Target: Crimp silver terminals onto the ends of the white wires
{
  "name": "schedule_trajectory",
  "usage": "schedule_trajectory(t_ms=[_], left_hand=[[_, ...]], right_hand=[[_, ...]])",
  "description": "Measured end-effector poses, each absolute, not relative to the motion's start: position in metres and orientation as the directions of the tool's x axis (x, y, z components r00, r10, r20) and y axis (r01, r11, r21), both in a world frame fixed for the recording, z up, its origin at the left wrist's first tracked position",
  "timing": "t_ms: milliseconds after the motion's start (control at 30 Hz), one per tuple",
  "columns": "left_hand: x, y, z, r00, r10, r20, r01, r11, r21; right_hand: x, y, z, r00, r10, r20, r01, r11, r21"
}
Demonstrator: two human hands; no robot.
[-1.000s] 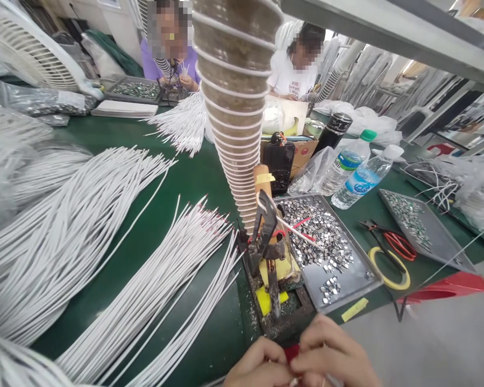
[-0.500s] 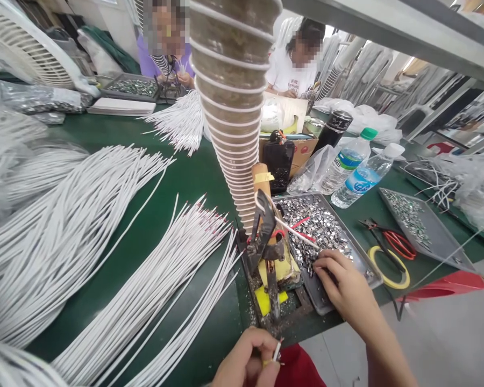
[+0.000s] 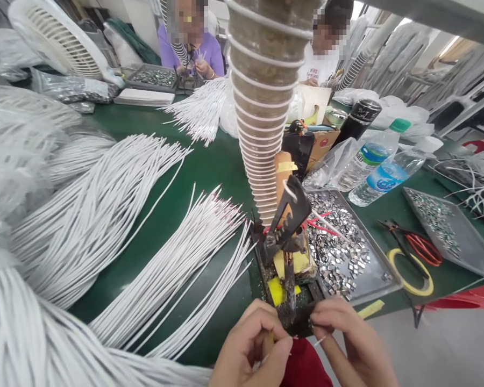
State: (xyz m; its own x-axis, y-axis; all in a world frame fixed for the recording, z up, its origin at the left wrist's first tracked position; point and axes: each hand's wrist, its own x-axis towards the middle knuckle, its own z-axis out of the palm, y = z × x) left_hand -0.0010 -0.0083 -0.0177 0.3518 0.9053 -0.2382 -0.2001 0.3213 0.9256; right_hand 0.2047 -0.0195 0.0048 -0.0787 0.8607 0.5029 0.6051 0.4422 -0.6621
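Note:
My left hand (image 3: 254,346) is closed in a pinch at the bottom centre, with a thin reddish wire tip of a white cable poking out past the thumb. Most of that cable is hidden by the fingers. Close by on the right, my right hand (image 3: 349,338) pinches a small dark metal piece (image 3: 311,323); a thin pale strand shows below it. Just beyond both hands stands a soldering stand (image 3: 288,242) with a black clip and yellow sponge pads. Right of the stand, a grey tray (image 3: 381,269) holds many small shiny metal pieces (image 3: 342,242).
Bundles of white cables (image 3: 173,258) cover the left of the green table (image 3: 137,215). A ribbed hose (image 3: 264,107) hangs over the stand. Two water bottles (image 3: 387,177), pliers (image 3: 421,247), a yellow tape roll (image 3: 409,271) and another tray (image 3: 471,236) lie right. Two people sit opposite.
My right hand has left the metal-piece tray and come down beside my left hand, a small piece in its fingertips. My left hand still pinches the cable. The view has shifted left.

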Motion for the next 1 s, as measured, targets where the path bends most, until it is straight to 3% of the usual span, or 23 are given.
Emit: schedule_trajectory(t_ms=[267, 567, 800, 1000], left_hand=[[0.003, -0.007, -0.015, 0.402, 0.866, -0.299, -0.238, 0.414, 0.879], [0.002, 0.001, -0.004, 0.366, 0.878, -0.310, -0.318, 0.431, 0.844], [0.005, 0.004, -0.004, 0.355, 0.882, -0.309, -0.341, 0.430, 0.836], [0.005, 0.004, -0.007, 0.346, 0.896, -0.279, -0.381, 0.405, 0.831]], right_hand=[[0.197, -0.023, 0.000, -0.170, 0.858, 0.485, 0.532, 0.494, -0.688], [0.200, -0.031, -0.010, -0.141, 0.780, 0.609, 0.721, 0.503, -0.477], [0.188, -0.021, -0.002, -0.102, 0.683, 0.723, 0.772, 0.513, -0.375], [0.187, -0.020, -0.004, -0.142, 0.666, 0.733, 0.805, 0.508, -0.305]])
